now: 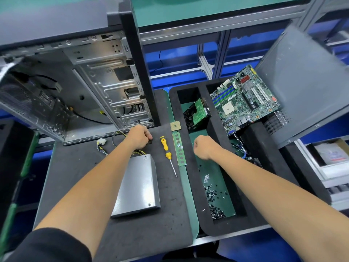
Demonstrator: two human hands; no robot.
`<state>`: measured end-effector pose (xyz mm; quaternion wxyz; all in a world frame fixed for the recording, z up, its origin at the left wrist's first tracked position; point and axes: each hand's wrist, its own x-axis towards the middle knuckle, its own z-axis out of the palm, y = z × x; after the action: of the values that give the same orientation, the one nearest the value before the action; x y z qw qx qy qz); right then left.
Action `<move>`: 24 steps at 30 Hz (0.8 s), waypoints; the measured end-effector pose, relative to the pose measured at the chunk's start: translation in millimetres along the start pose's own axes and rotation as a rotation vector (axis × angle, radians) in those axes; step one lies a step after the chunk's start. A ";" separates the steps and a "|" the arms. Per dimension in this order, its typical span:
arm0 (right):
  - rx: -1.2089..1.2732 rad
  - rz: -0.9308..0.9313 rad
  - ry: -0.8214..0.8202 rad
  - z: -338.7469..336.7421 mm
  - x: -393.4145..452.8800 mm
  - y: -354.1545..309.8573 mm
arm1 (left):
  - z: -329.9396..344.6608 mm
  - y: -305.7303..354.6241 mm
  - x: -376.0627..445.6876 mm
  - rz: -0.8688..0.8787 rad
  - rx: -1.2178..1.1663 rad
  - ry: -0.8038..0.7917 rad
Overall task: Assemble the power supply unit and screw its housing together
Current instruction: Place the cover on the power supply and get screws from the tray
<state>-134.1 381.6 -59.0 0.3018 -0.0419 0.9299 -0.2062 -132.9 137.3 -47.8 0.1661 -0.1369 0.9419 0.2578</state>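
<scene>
The power supply unit (138,184) lies just beneath the left hand (138,136) — fingers curled on a small dark part; the right hand (204,146) hangs clenched, well apart.

Illumination was bright, even and overhead; shadows stayed soft. Wide-angle distortion bent the shelf frame (217,25). The side panel (306,86) appeared motion-blurred.

Left hand (139,136) fingers curled under, contents unclear. PSU (138,186) partly behind forearm. Screws (215,195) too small. Case (75,82) cropped left.
</scene>
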 end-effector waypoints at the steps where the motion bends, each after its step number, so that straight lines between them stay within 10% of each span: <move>1: 0.006 -0.002 0.009 0.0 1.1 -1.4 | 0.2 -0.2 0.3 0.006 -0.003 -0.005; 24: 0.015 -0.025 0.008 -2.0 -1.9 -6.3 | -1.3 -6.5 -8.6 0.055 0.062 0.000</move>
<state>-134.1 376.9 -53.9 0.2958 -0.0506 0.9289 -0.2169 -123.2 132.7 -46.3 0.1633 -0.1057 0.9529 0.2328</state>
